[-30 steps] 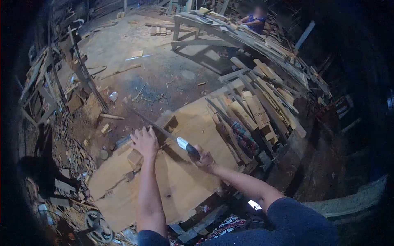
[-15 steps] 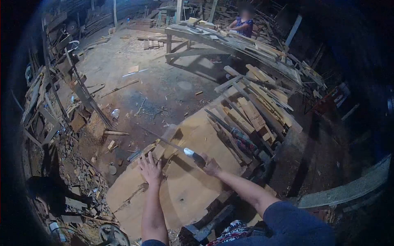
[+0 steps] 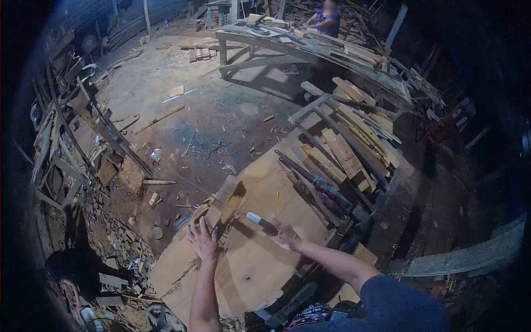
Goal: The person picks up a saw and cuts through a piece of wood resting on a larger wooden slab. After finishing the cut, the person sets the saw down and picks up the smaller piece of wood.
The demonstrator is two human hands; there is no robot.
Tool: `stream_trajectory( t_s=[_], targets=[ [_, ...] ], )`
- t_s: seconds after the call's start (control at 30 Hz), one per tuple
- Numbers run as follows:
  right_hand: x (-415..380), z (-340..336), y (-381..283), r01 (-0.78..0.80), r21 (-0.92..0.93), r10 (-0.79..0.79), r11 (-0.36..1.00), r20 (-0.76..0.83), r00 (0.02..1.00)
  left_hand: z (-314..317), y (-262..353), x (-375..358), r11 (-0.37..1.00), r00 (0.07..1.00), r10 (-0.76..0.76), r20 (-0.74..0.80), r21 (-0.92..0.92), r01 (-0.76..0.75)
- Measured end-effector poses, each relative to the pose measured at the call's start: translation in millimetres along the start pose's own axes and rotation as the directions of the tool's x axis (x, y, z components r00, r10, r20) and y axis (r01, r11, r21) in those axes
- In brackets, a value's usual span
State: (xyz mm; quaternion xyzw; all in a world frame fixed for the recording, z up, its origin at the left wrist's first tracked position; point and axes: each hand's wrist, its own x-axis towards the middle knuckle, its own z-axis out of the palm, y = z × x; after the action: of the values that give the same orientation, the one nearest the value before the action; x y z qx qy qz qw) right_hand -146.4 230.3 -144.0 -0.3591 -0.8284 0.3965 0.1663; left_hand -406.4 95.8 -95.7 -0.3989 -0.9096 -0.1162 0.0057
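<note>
My right hand [image 3: 286, 238] is wrapped round the dark and white handle of a hand saw [image 3: 255, 218]. The saw's thin blade points up and left across a short wooden piece [image 3: 214, 214] at the far left edge of a broad wooden slab [image 3: 260, 263]. With fingers spread, my left hand [image 3: 203, 242] rests at the near end of that piece, beside the blade. Exactly how much of the piece lies under its fingers is hidden.
Wooden strips and boards [image 3: 343, 157] are piled at the slab's right. Beyond stands a long workbench [image 3: 271, 47] loaded with planks, where another person [image 3: 326, 22] works. Wood scraps [image 3: 124, 238] cover the ground at left. A wheel [image 3: 165, 318] shows at bottom left.
My right hand has drawn slightly back and down to the right with the saw. My left hand stays on the wood, and the whole view has tilted a little.
</note>
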Motion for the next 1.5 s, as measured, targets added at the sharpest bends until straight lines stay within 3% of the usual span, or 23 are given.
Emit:
stream_trajectory(
  t_s=[0.17,0.27,0.37,0.43,0.47,0.53,0.67,0.77,0.83,1.07,1.13,1.17,1.2,1.27,1.3,1.33,1.37,1.4,1.43,1.47,1.5],
  targets=[
    [-26,9,-8,0.051,0.044,-0.049,0.998,-0.047,0.998,-4,-13,-6,0.999,0.998,0.037,0.05,-0.018,-0.036],
    [-45,18,-25,-0.018,-0.023,0.017,1.0,-0.021,1.0,-13,-23,-17,0.999,0.995,0.033,0.09,-0.015,-0.031],
    [-60,29,-42,0.076,-0.08,-0.084,0.994,-0.092,0.992,-17,-32,-31,1.0,0.997,0.025,0.072,0.013,-0.026],
    [-69,18,-72,-0.093,-0.17,0.084,0.981,-0.058,0.995,-9,-33,-38,0.999,0.999,0.029,0.026,0.014,-0.029],
    [-68,21,-67,-0.104,-0.175,0.095,0.979,-0.061,0.994,-4,-34,-43,0.999,0.999,0.032,-0.016,0.021,-0.032],
    [-64,29,-45,0.061,-0.174,-0.084,0.983,-0.128,0.988,-14,-31,-46,0.998,0.999,0.041,0.026,-0.043,-0.04],
    [-66,24,-63,0.093,-0.197,-0.116,0.976,-0.109,0.987,-21,-31,-44,0.996,0.998,0.049,0.046,-0.08,-0.046],
    [-68,12,-85,0.243,-0.357,-0.336,0.902,-0.226,0.914,-24,-32,-45,0.989,0.997,0.066,0.03,-0.136,-0.061],
    [-65,2,-94,-0.072,-0.043,0.07,0.996,-0.053,0.996,-26,-31,-44,0.99,0.997,0.06,0.048,-0.131,-0.053],
    [-93,-20,-106,-0.106,-0.103,0.102,0.989,-0.035,0.994,-23,-29,-44,0.992,0.998,0.031,0.045,-0.124,-0.025],
    [-111,-17,-93,0.11,-0.26,-0.158,0.959,-0.17,0.973,-19,-29,-43,0.991,0.998,0.056,0.01,-0.119,-0.055],
    [-125,-22,-86,-0.045,-0.435,0.015,0.9,-0.073,0.997,-15,-34,-46,0.991,0.997,0.078,-0.029,-0.107,-0.081],
    [-142,-28,-76,0.006,-0.352,-0.066,0.936,-0.16,0.985,-13,-39,-49,0.993,0.997,0.071,0.0,-0.091,-0.071],
    [-184,-82,-107,-0.133,-0.314,0.105,0.94,-0.104,0.989,-11,-36,-45,0.993,0.996,0.085,-0.042,-0.083,-0.088],
    [-212,-102,-95,-0.192,-0.49,0.121,0.851,-0.172,0.978,-12,-33,-44,0.99,0.994,0.107,-0.022,-0.086,-0.108],
    [-234,-137,-140,-0.423,-0.445,0.369,0.789,-0.207,0.906,-14,-33,-43,0.995,0.995,0.093,-0.033,-0.023,-0.094],
    [-290,-150,-29,-0.269,-0.794,0.175,0.545,-0.206,0.963,-15,-34,-45,0.995,0.995,0.091,-0.04,0.039,-0.09],
    [-297,-190,-102,-0.711,-0.413,0.608,0.569,-0.37,0.702,-9,-36,-44,0.994,0.995,0.095,-0.019,0.048,-0.094],
    [-352,-215,-87,-0.656,-0.609,0.429,0.446,-0.498,0.754,-3,-39,-43,0.993,0.995,0.099,-0.002,0.059,-0.099],
    [-390,-249,-74,-0.778,-0.527,0.535,0.341,-0.572,0.622,1,-39,-43,0.988,0.99,0.142,0.024,0.053,-0.143],
    [-436,-275,-74,-0.827,-0.514,0.472,0.228,-0.684,0.556,3,-39,-43,0.988,0.991,0.134,-0.023,0.082,-0.132]
  ],
)
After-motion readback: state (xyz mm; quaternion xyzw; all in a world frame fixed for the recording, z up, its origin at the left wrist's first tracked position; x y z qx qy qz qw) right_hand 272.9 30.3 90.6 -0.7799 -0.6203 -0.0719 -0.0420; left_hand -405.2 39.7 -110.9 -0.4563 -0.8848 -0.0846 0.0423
